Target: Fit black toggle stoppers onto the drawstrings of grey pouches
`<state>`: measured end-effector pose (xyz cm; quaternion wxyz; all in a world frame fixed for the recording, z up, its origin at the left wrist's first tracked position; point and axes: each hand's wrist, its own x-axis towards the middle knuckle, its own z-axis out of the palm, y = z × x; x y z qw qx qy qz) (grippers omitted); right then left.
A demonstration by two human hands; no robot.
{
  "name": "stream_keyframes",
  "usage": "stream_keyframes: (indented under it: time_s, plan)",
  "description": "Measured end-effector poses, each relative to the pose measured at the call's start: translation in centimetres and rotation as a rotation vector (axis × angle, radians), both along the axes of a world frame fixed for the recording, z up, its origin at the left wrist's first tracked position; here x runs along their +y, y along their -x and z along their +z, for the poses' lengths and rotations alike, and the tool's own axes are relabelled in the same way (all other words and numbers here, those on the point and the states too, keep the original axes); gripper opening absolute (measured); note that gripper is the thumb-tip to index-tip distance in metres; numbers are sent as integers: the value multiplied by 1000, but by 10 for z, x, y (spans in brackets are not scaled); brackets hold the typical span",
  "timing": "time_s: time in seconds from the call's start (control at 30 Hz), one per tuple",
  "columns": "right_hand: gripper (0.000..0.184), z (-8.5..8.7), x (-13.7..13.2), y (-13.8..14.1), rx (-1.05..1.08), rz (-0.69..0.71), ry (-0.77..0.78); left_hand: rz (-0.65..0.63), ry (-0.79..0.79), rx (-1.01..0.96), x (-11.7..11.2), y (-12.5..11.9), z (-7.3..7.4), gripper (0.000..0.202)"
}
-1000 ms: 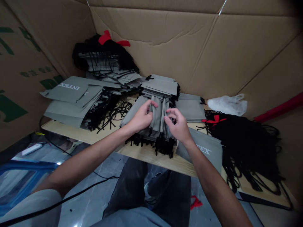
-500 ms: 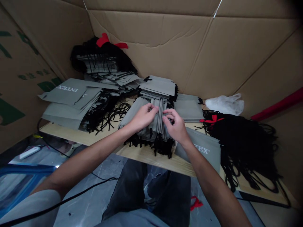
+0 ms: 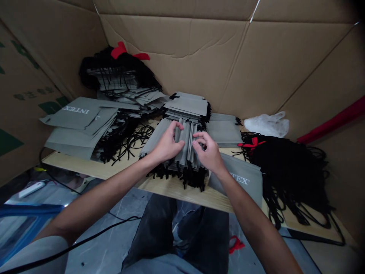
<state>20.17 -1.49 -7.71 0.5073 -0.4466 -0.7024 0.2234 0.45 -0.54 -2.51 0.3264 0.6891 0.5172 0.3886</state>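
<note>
Grey fabric pouches with black cord ends (image 3: 184, 142) stand folded in a narrow upright bunch in front of me, on more flat grey pouches. My left hand (image 3: 170, 142) is at the bunch's left side, thumb and fingers spread wide apart with nothing gripped. On the other side, my right hand (image 3: 209, 151) has its fingers bent, and a small gap shows between thumb and index tip beside the bunch's edge. Black knotted cord ends (image 3: 194, 178) hang at the near side of the bunch. Just behind lies a neat stack of grey pouches (image 3: 186, 104).
On the left are grey printed pouches (image 3: 74, 116) and, behind them, a black-corded pile (image 3: 116, 78). A printed pouch (image 3: 242, 175), a black cord bundle (image 3: 291, 175) with a red tie (image 3: 252, 143), and a plastic bag (image 3: 268, 125) are on the right. Cardboard walls (image 3: 176, 42) surround the wooden board (image 3: 159, 189).
My left hand has opened from a pinch at the folded pouches, its thumb and fingers now apart. My right hand stays beside the bunch. The whole view has shifted slightly.
</note>
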Motion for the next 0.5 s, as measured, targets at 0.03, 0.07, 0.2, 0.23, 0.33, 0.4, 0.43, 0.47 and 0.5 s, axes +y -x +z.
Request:
stream_keyframes:
  time_s: [0.03, 0.07, 0.2, 0.23, 0.33, 0.4, 0.43, 0.47, 0.5]
  plan:
    - [18, 0, 0, 0, -1, 0, 0, -17, -2, 10, 0, 0, 1, 40]
    - [18, 0, 0, 0, -2, 1, 0, -32, -1, 22, 1, 1, 1, 33]
    - [18, 1, 0, 0, -2, 5, 2, -36, -2, 49, 3, -2, 4, 23]
    - [18, 1, 0, 0, -1, 7, 3, -33, -11, 49, 4, -3, 4, 26]
    - [18, 0, 1, -1, 0, 12, 4, -36, -46, 49, 5, -6, 4, 32]
    - [18, -1, 2, -1, -3, 11, 8, -39, -59, 51, 5, -6, 3, 31]
    - [18, -1, 2, -1, -6, 9, 11, -37, -60, 51, 5, -5, 2, 30]
    - [18, -1, 2, -1, -8, 6, 13, -33, -61, 50, 5, -5, 1, 30]
    - [18, -1, 2, -1, -10, 4, 15, -28, -62, 48, 4, -4, 0, 33]
